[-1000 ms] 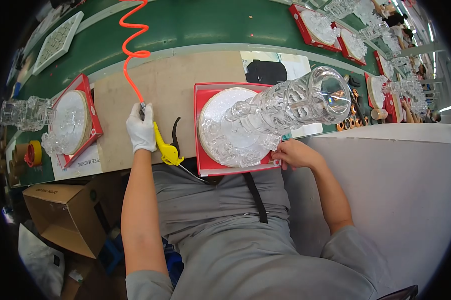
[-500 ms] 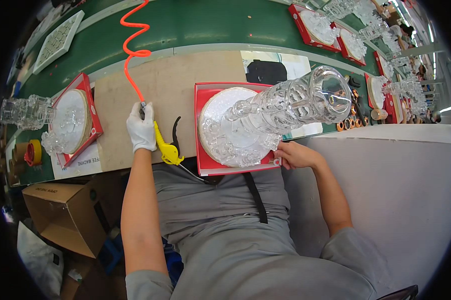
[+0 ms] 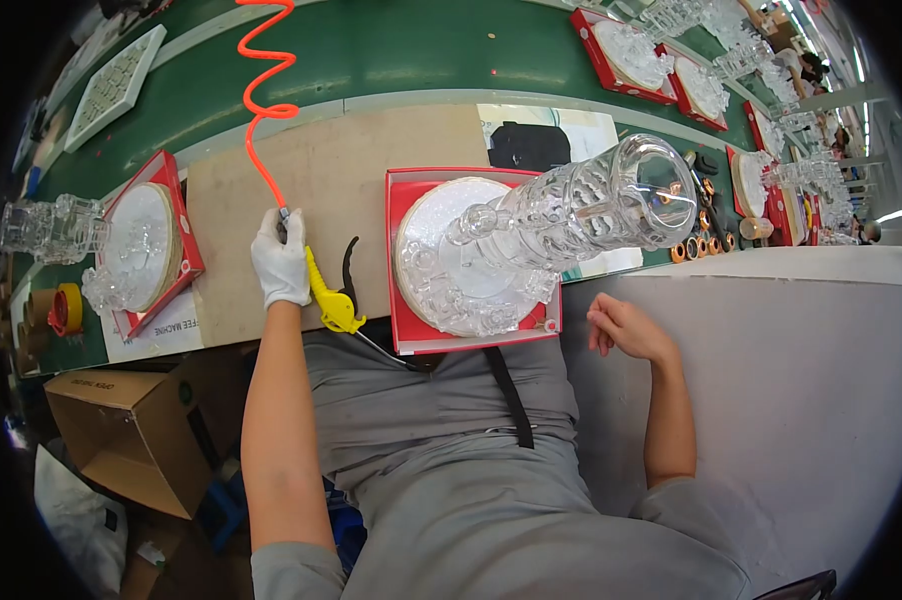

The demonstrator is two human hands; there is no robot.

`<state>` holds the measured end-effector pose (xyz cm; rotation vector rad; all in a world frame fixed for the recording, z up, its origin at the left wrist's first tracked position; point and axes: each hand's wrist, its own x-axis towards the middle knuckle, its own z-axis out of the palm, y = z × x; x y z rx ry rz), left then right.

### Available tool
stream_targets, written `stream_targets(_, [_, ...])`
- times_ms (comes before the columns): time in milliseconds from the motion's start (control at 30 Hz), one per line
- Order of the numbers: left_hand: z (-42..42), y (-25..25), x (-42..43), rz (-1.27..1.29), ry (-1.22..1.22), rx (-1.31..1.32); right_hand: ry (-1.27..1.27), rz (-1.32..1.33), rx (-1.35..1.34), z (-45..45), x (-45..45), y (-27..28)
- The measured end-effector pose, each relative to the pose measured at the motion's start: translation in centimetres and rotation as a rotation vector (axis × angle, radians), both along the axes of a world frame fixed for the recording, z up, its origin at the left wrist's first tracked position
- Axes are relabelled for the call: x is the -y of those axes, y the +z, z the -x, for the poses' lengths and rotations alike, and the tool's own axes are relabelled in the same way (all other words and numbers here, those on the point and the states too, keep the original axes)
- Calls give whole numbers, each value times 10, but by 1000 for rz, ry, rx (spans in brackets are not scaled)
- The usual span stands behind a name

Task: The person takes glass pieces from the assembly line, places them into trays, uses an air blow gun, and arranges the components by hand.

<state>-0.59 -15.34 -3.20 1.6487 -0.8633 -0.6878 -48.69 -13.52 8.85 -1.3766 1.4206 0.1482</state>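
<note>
My left hand (image 3: 283, 262), in a white glove, is closed around the hose end of a yellow air blow gun (image 3: 337, 308). The gun's black lever and thin metal nozzle point towards my lap. A coiled orange air hose (image 3: 269, 110) runs up from its fitting. My bare right hand (image 3: 626, 328) is off the table's front edge, holding nothing, its fingers loosely curled and a little apart. Just left of it sits a red box tray (image 3: 406, 342) bearing a round white base (image 3: 441, 215) with clear glass ornaments. A tall cut-glass vessel (image 3: 596, 200) leans out to the right.
Another red tray (image 3: 189, 255) with glassware stands at left beside a tape roll (image 3: 66, 308). A black pouch (image 3: 528, 145) lies behind the middle tray. Tools and copper-coloured rings (image 3: 693, 248) are at right. An open cardboard carton (image 3: 136, 425) stands below. Several trays line the far bench.
My right hand has let go of the middle tray's front right corner and moved a little right and down. My left hand keeps its grip on the blow gun, nearly still.
</note>
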Motion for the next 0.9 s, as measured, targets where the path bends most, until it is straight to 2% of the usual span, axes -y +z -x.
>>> stream_targets(133, [-3,-6,0,-34,5,77,116,69,-118,24,-23,-20])
stream_targets(233, [3,6,0,-29,19,4,70,91,-203,34,-35,-31])
stream_targets(333, [-2,-6,1,-20,18,56,103,157,-225,43,-47,-44])
stream_targets(433, [-2,-4,1,-13,6,47,282,515,-494,54,-59,-73])
stream_targets(533, [0,-3,1,20,11,11,151,550,-479,24,-52,-57])
stream_targets(633, [-3,-8,1,9,7,29,-254,587,-102,-21,-49,-43])
stream_targets(733, [-5,-11,2,12,6,121,-235,544,9,-39,-42,-47])
stream_targets(833, [1,1,0,-4,14,32,-186,519,-77,-46,-39,-52])
stream_targets(900, [-1,-2,1,-1,13,27,-107,564,-238,-56,-37,-44])
